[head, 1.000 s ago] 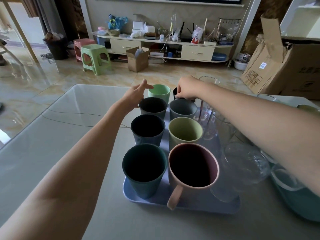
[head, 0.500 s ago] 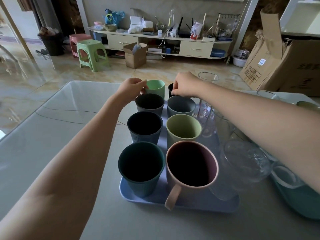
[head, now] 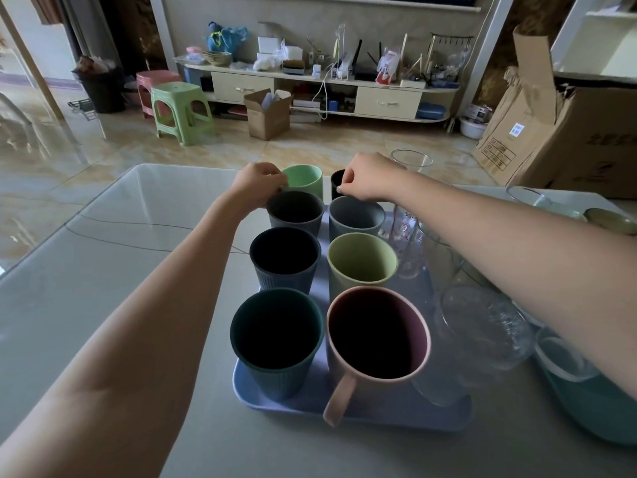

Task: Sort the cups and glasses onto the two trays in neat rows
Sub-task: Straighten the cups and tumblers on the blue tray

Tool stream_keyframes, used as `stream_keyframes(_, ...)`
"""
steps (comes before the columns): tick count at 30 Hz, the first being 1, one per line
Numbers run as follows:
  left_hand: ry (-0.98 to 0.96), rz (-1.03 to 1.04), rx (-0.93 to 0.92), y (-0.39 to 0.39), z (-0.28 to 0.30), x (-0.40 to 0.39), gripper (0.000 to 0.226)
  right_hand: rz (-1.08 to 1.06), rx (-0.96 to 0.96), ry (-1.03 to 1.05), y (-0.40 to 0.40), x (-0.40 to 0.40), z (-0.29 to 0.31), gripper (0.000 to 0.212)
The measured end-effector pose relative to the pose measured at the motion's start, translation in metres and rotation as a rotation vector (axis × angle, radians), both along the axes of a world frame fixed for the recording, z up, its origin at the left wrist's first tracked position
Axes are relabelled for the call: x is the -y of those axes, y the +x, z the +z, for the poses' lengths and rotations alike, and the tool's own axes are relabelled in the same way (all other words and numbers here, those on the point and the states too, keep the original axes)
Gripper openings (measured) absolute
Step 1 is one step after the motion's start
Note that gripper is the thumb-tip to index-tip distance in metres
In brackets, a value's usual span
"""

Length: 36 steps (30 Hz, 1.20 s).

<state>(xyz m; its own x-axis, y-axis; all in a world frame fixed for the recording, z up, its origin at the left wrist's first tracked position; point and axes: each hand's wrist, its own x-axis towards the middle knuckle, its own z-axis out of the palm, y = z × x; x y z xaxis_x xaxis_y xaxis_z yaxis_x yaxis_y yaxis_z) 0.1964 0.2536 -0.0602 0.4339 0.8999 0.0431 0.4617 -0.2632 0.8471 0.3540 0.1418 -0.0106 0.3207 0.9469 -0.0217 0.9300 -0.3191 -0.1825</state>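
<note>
The fingers of the left hand were curled and pinched the rim of the mint green cup at its left side. The fingers of the right hand were curled too and pinched the rim of the black cup, which was mostly hidden behind that hand. Both cups stood at the far end of the blue tray, side by side with a small gap between them.

In front of them, two rows of cups ran toward the camera on the tray. The left row had a dark grey cup, a navy ribbed cup and a dark teal ribbed cup. The right row had a grey cup, an olive green cup and a pink mug with its handle pointing to the near edge.

Just beside the right row stood several clear glasses, partly under the right forearm. One tall clear glass stood behind the right hand. A teal tray lay at the right edge of the grey counter. On the floor behind were a green stool and a cardboard box.
</note>
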Motion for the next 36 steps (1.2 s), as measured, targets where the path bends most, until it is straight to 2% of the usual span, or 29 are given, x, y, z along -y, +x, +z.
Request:
stream_keyframes(7, 0.189, 0.023, -0.085, 0.0029, -0.0009, -0.0012, 0.020, -0.024, 0.006, 0.034, 0.0007, -0.0014, -0.0026, 0.024)
stream_keyframes(19, 0.165, -0.006, -0.114, -0.0007, -0.0006, -0.0012, 0.016, -0.026, -0.045, 0.070, 0.0020, 0.0008, -0.0035, 0.022)
stream_keyframes(36, 0.167, -0.029, -0.086, 0.0011, -0.0039, -0.0028, 0.016, -0.064, 0.025, 0.059, -0.0021, 0.0031, -0.0013, 0.026)
